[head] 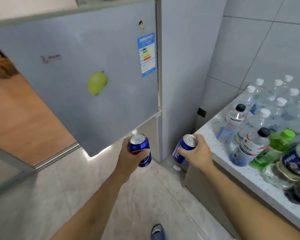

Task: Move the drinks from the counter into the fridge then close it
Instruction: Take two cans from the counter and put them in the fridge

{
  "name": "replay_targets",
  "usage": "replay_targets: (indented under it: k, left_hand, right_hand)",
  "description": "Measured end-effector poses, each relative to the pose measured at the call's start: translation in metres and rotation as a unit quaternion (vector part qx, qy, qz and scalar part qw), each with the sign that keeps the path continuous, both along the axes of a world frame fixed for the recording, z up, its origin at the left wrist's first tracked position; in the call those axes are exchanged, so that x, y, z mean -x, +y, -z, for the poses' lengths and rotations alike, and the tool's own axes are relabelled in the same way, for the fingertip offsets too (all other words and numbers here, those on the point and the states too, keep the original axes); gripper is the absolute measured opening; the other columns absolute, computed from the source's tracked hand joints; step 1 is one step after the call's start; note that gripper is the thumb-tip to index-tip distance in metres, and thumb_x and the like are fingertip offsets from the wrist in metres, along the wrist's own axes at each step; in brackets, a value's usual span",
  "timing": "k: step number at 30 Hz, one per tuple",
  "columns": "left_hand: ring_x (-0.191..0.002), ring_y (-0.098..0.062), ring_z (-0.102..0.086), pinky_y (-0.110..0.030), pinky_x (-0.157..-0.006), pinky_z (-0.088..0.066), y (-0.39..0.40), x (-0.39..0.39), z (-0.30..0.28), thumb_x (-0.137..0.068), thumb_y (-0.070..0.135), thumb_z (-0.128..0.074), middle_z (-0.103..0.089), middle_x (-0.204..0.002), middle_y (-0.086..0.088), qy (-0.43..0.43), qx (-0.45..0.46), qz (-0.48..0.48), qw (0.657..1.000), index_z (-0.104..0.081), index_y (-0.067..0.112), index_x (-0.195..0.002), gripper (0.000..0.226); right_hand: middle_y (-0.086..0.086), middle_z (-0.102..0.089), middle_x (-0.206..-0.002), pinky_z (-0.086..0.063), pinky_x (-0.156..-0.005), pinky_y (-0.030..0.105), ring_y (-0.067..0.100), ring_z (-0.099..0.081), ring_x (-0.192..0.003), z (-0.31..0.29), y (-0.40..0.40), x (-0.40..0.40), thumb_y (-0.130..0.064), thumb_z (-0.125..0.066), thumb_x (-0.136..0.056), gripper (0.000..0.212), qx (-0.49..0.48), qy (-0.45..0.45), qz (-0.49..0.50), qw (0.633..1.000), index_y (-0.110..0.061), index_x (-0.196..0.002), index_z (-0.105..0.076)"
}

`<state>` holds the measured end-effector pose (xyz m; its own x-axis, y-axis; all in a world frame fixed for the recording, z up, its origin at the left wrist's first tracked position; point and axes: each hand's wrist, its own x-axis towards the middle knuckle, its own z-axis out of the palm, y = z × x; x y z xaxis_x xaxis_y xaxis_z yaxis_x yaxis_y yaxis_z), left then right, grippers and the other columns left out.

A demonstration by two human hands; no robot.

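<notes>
Head view: left hand (128, 157) and right hand (197, 153) each grasp blue aluminium can; grey fridge door (76, 80), 11 o'clock, needs opening next.

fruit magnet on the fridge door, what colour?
Yellow-green, on the grey fridge door: the fruit magnet shows clearly in the head view.

Fridge (76, 66) top cut off; counter's (249, 179) near bottles (298, 193) blurred.
</notes>
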<state>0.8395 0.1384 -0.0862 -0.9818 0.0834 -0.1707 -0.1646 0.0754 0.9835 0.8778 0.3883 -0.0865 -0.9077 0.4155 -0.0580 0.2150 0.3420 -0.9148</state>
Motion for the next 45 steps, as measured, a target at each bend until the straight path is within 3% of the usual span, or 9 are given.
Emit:
replay_targets:
  k: [9, 13, 16, 20, 24, 27, 31, 36, 45]
  left_hand:
    - [-0.099, -0.025, -0.065, -0.039, -0.083, -0.053, -0.184, 0.047, -0.052, -0.05, 0.026, -0.087, -0.067, -0.114, -0.008, 0.054, 0.016, -0.162, 0.985, -0.063, 0.026, -0.112, 0.066]
    - [-0.122, -0.032, -0.057, -0.049, -0.104, -0.047, -0.25, 0.131, -0.077, -0.045, 0.028, -0.089, -0.05, -0.141, -0.018, 0.045, 0.021, -0.151, 0.987, -0.027, 0.006, -0.148, 0.122]
    - [-0.123, -0.03, -0.056, -0.046, -0.106, -0.046, -0.275, 0.204, -0.097, -0.053, 0.019, -0.091, -0.052, -0.141, -0.015, 0.042, 0.05, -0.052, 0.997, -0.017, 0.007, -0.153, 0.124]
    - [-0.115, -0.024, -0.06, -0.043, -0.103, -0.048, -0.284, 0.254, -0.102, -0.038, 0.04, -0.087, -0.054, -0.134, -0.008, 0.059, 0.056, -0.006, 0.997, -0.038, 0.015, -0.136, 0.112]
    - [-0.132, -0.027, -0.047, -0.048, -0.11, -0.042, -0.296, 0.272, -0.099, -0.039, 0.046, -0.085, -0.03, -0.153, -0.011, 0.091, 0.073, 0.032, 0.993, -0.038, 0.042, -0.104, 0.08]
    - [-0.129, -0.023, -0.051, -0.046, -0.107, -0.046, -0.303, 0.27, -0.089, -0.04, 0.045, -0.086, -0.036, -0.15, -0.006, 0.101, 0.045, 0.041, 0.993, -0.031, 0.041, -0.123, 0.1]
    - [-0.129, -0.02, -0.051, -0.042, -0.104, -0.048, -0.307, 0.242, -0.076, -0.042, 0.047, -0.089, -0.033, -0.152, 0.0, 0.12, 0.048, 0.071, 0.989, -0.027, 0.064, -0.103, 0.089]
    - [-0.123, -0.018, -0.057, -0.036, -0.099, -0.051, -0.307, 0.189, -0.062, -0.042, 0.042, -0.09, -0.049, -0.141, 0.005, 0.125, 0.031, 0.099, 0.987, -0.018, 0.046, -0.139, 0.121]
    - [-0.112, -0.011, -0.062, -0.021, -0.082, -0.054, -0.257, 0.064, -0.055, -0.044, 0.041, -0.089, -0.059, -0.128, 0.012, 0.123, 0.014, 0.175, 0.977, -0.029, 0.039, -0.143, 0.116]
  right_hand:
    - [-0.014, -0.058, -0.111, -0.057, -0.084, 0.035, 0.018, -0.057, -0.106, -0.016, -0.131, 0.042, -0.025, -0.089, -0.066, 0.068, 0.001, 0.003, -0.109, 0.994, -0.034, -0.119, -0.048]
    - [-0.015, -0.057, -0.108, -0.054, -0.082, 0.032, 0.016, -0.057, -0.103, -0.024, -0.188, 0.09, -0.028, -0.088, -0.067, 0.063, -0.013, 0.009, -0.127, 0.992, -0.036, -0.114, -0.047]
    - [-0.019, -0.055, -0.104, -0.052, -0.079, 0.027, 0.012, -0.057, -0.096, -0.029, -0.231, 0.13, -0.028, -0.087, -0.068, 0.063, -0.012, 0.011, -0.105, 0.994, -0.035, -0.114, -0.045]
    - [-0.022, -0.053, -0.096, -0.042, -0.064, 0.011, 0.0, -0.055, -0.083, -0.04, -0.28, 0.174, -0.026, -0.087, -0.069, 0.061, -0.008, 0.019, -0.058, 0.998, -0.034, -0.113, -0.045]
    - [-0.018, -0.053, -0.1, -0.047, -0.075, 0.021, 0.007, -0.055, -0.086, -0.049, -0.315, 0.207, -0.024, -0.087, -0.069, 0.06, -0.028, 0.035, -0.015, 0.999, -0.034, -0.111, -0.044]
    - [-0.02, -0.054, -0.096, -0.051, -0.082, 0.029, 0.009, -0.055, -0.092, -0.054, -0.335, 0.22, -0.025, -0.087, -0.068, 0.059, -0.037, 0.046, 0.003, 0.998, -0.034, -0.109, -0.044]
    - [-0.019, -0.056, -0.098, -0.054, -0.082, 0.031, 0.009, -0.057, -0.09, -0.054, -0.349, 0.213, -0.029, -0.086, -0.068, 0.06, -0.047, 0.049, -0.002, 0.998, -0.035, -0.11, -0.045]
    - [-0.019, -0.055, -0.099, -0.051, -0.075, 0.023, 0.009, -0.056, -0.093, -0.052, -0.345, 0.166, -0.029, -0.087, -0.067, 0.063, -0.052, 0.06, 0.013, 0.997, -0.035, -0.112, -0.044]
    - [-0.027, -0.059, -0.099, -0.05, -0.074, 0.016, -0.002, -0.059, -0.095, -0.039, -0.313, 0.018, -0.036, -0.087, -0.06, 0.061, -0.053, 0.065, 0.031, 0.996, -0.048, -0.105, -0.049]
